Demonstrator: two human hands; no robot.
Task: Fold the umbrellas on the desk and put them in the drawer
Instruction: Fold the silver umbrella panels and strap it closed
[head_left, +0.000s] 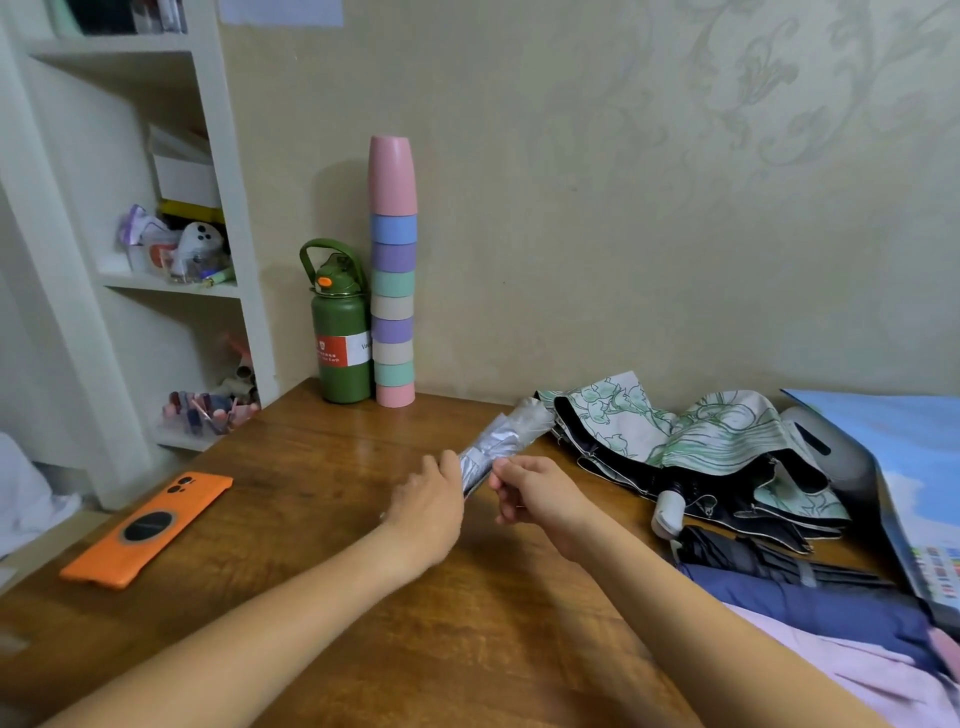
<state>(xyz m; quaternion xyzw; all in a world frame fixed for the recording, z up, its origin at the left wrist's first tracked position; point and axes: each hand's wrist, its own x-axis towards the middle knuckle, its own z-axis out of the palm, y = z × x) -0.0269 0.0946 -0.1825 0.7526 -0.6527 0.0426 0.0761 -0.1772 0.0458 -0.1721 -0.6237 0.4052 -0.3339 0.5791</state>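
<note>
Two hands work a silver umbrella (501, 447) over the desk (332, 519): left hand (428, 501) grips it, right hand (535, 493) pinches at it, apparently the strap; fastening likely comes next, with the floral umbrella (701, 441) beside it unfolded.

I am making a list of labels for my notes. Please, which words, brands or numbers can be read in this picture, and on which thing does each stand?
"Va...": white part of the label on the green bottle; the stack of cups hides the rest.
"...Earth": small print on the red part of that label; the words before it are blurred.
Coloured chart on the blue board: too small to read.
</note>
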